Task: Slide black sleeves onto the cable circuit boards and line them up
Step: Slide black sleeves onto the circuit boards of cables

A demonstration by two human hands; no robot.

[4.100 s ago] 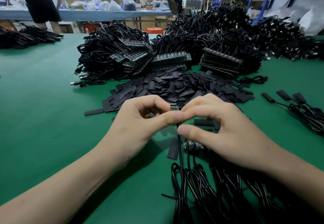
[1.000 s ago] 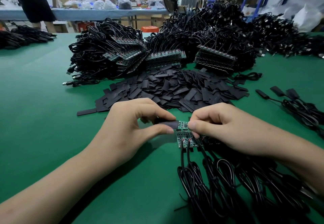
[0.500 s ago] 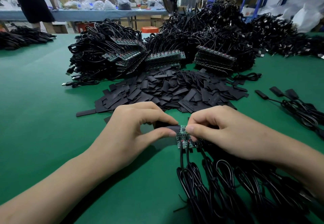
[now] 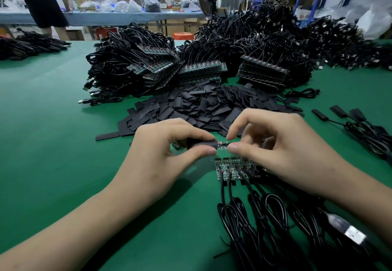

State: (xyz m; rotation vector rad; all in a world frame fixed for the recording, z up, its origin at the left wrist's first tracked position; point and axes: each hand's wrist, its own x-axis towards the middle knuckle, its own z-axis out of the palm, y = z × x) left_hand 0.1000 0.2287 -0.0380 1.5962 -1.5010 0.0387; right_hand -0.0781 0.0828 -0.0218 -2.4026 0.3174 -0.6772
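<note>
Currently in hand: one black sleeve [image 4: 202, 144], pinched between thumb and forefinger of the left hand [image 4: 161, 156] and drawn partway over a small circuit board [image 4: 222, 145], whose bare end shows between the two hands. Right hand [image 4: 282, 150]: thumb and curled fingers narrow on that bare end, forefinger lifted clear. Location: just above the green tabletop [image 4: 53, 143], over a row of bare boards [image 4: 231, 168] lying side by side, their cables [image 4: 265, 217] trailing toward the viewer. Stock: heap of loose sleeves [image 4: 212, 105] beyond the hands. Step, by judgement: sleeve mid-slide. Next move calls for pushing it fully home, then laying the piece square with its neighbours.
</note>
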